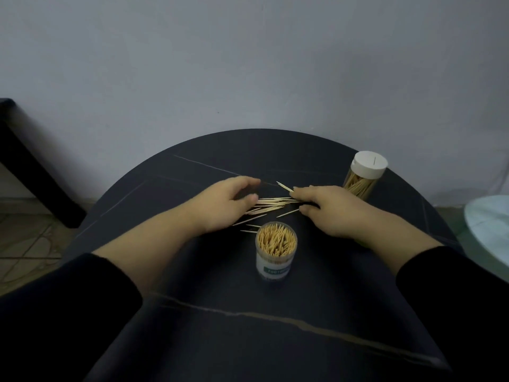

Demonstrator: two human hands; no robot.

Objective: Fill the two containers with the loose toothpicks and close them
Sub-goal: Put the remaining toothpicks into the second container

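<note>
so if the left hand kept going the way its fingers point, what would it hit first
The left hand points right across the table, so it would likely meet the loose toothpicks first, right at its thumb; the right hand lies beyond them.

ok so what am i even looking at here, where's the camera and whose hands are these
No machine here: the one picture comes from a camera worn on a person's head, looking down at their own bare hands over a dark round table. Between the hands lie loose toothpicks. The left hand curves around one end of the pile; the right hand pinches a few. Nearer stands an open container packed with toothpicks; far right stands a closed container with a white lid.
</note>
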